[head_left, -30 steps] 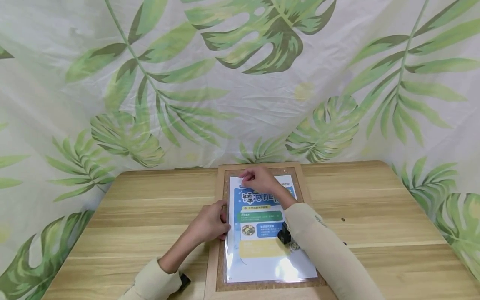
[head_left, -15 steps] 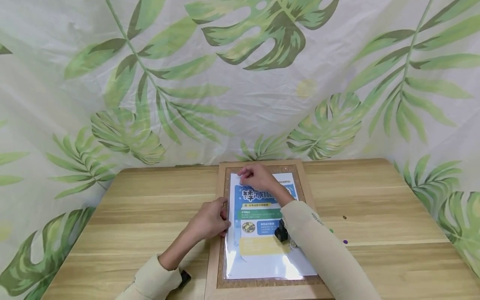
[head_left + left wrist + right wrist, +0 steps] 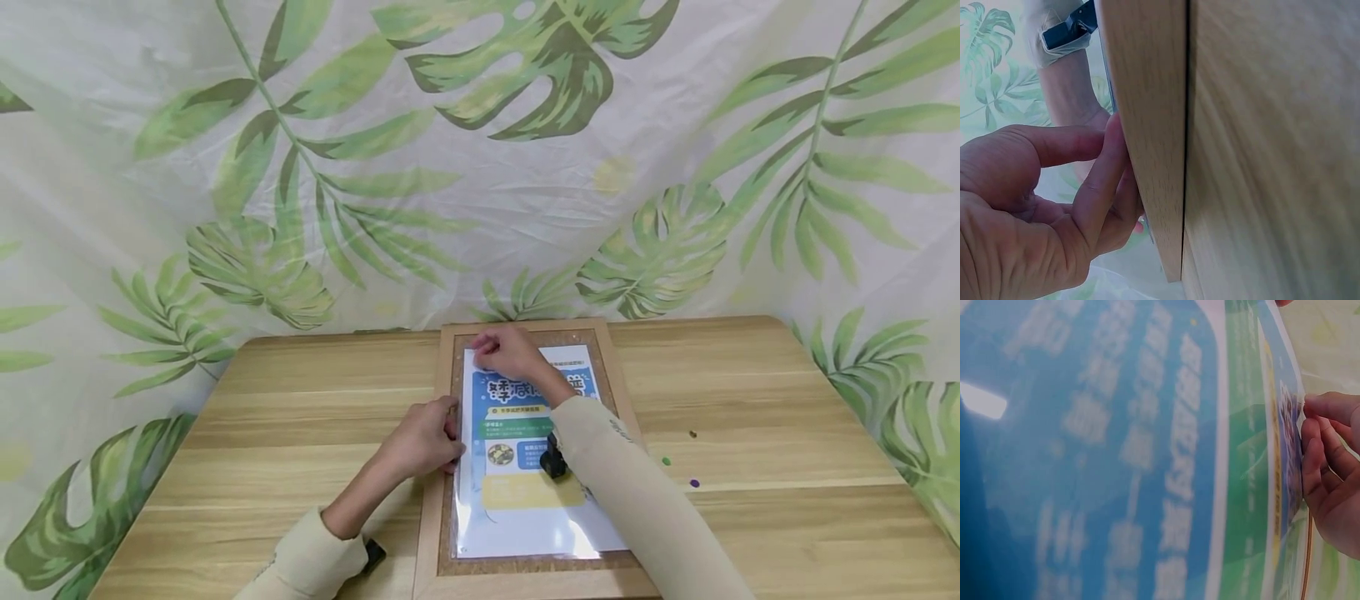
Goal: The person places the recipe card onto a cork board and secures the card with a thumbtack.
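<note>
A glossy, plastic-covered poster [image 3: 536, 533] lies on a wood-framed cork board [image 3: 442, 571]. My left hand [image 3: 420, 437] rests at the poster's left edge. In the left wrist view, the fingertips of that left hand [image 3: 1054, 206] touch the edge of the wooden frame [image 3: 1147, 106]. At the poster's upper left corner, my right hand [image 3: 510, 352] is bent over the sheet. The right wrist view has the right hand [image 3: 1335, 469] with thumb and index finger pinched against the poster [image 3: 1244, 456]; they seem to hold a small pin, mostly hidden.
Right of the board, a brown tack [image 3: 693, 433], a green tack [image 3: 666, 461] and a purple tack [image 3: 694, 483] lie on the wooden table [image 3: 765, 392]. A leaf-print curtain [image 3: 375, 167] hangs behind the table. The right sleeve [image 3: 645, 492] crosses the poster's right side.
My right forearm and wrist have swung a little to the left, uncovering more of the poster's title and the tacks on the table. The left hand stays at the poster's edge.
</note>
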`<state>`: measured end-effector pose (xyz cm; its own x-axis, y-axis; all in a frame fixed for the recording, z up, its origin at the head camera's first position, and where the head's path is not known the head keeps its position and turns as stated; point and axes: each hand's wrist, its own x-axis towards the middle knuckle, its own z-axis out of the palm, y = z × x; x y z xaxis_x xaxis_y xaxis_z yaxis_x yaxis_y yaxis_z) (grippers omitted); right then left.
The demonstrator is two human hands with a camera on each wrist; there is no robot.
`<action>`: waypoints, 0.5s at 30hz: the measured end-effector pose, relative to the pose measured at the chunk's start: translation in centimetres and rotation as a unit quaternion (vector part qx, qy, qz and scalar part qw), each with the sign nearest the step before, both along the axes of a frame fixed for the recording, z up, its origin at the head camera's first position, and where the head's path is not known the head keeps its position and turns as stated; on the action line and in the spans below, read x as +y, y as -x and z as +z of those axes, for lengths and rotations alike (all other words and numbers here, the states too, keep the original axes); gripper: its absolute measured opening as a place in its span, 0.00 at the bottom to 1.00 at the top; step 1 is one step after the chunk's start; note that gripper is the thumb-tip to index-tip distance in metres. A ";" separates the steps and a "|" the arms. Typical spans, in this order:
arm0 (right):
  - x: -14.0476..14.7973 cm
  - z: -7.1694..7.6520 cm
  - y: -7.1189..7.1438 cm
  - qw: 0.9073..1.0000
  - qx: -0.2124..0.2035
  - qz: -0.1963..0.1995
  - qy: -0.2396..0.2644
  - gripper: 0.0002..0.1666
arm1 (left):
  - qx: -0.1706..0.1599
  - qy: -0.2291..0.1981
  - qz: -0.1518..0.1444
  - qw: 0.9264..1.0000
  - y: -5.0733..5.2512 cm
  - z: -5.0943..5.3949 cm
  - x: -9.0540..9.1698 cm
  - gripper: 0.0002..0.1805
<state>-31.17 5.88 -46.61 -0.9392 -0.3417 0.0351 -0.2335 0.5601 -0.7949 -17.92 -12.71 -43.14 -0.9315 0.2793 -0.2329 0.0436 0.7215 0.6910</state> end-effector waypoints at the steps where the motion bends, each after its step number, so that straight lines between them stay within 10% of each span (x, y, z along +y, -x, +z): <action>1: -0.1 -0.1 0.1 1.000 0.001 -0.001 0.000 0.14 | 0.000 -0.001 0.000 1.000 0.0 0.0 0.0 0.39; 15: -0.6 -0.4 0.4 0.999 -0.018 -0.028 0.005 0.12 | -0.014 -0.052 0.010 0.998 0.3 -0.3 -0.8 0.32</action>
